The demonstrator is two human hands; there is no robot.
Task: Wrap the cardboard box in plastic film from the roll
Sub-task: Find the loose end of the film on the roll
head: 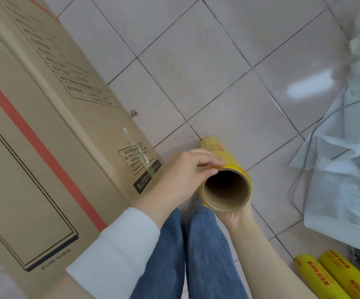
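A tall brown cardboard box [45, 126] with a red stripe and black print fills the left side and stands on the tiled floor. Just right of its near corner I hold a yellow roll of plastic film [220, 160], its open cardboard core facing the camera. My right hand [235, 216] supports the roll from below. My left hand [181, 175] rests on the roll's upper left side, with the fingertips pinching at the film's edge near the core rim. A strip of clear tape [139, 154] clings to the box by its corner.
Two more yellow film rolls [334, 277] lie on the floor at the lower right. A heap of white sheets and clear plastic [347, 173] with a thin cable lies at the right. My legs in blue jeans [192, 255] are below the roll.
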